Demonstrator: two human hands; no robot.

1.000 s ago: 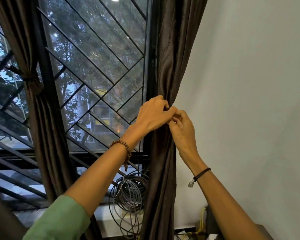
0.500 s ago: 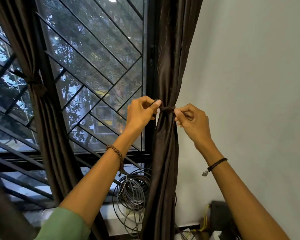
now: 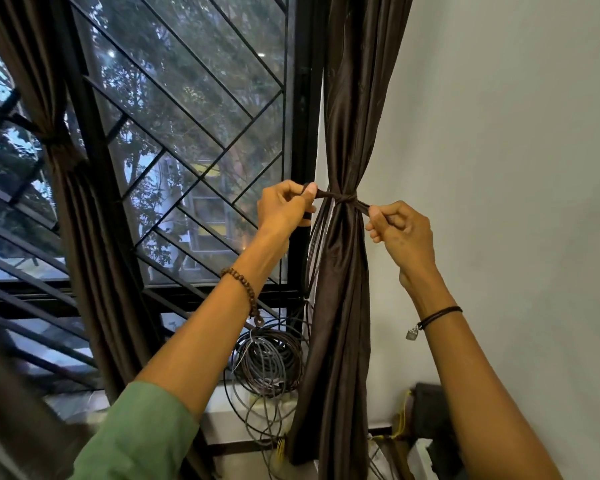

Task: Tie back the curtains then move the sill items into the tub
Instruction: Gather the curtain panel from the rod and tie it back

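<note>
A dark brown curtain hangs at the window's right side, cinched at mid height by a brown tie band. My left hand pinches the band's left end, and my right hand pinches its right end; the band runs taut between them. A second brown curtain at the left is gathered by its own tie. On the sill lies a coil of grey and black cable, partly behind the right curtain.
A black diagonal window grille covers the glass. A plain white wall stands to the right. A dark box with yellow wires sits low at the right, by the wall.
My hands have moved apart from the curtain's front, each drawing an end of the tie band outward. The band has tightened around the right curtain.
</note>
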